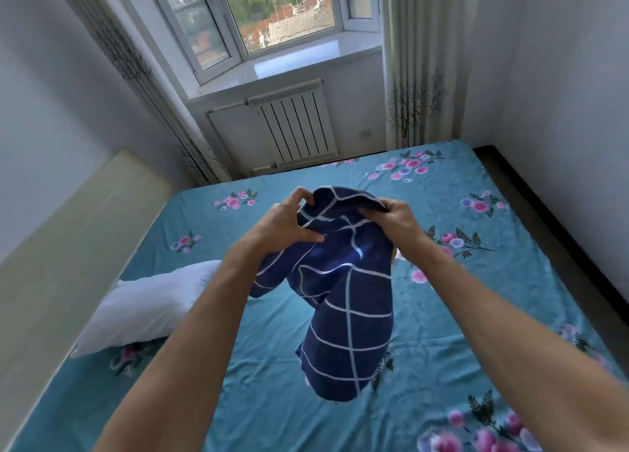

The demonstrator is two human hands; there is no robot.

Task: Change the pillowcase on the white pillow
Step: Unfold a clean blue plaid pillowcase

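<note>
The single head view looks forward and down from above the bed (442,315), close over both hands. It faces the window (272,12) and radiator (296,128) on the far wall, wide-angle edges bending.

Both bare arms stretched forward, left hand (284,222) and right hand (396,218) raised, fingers curled, pinching.
</note>
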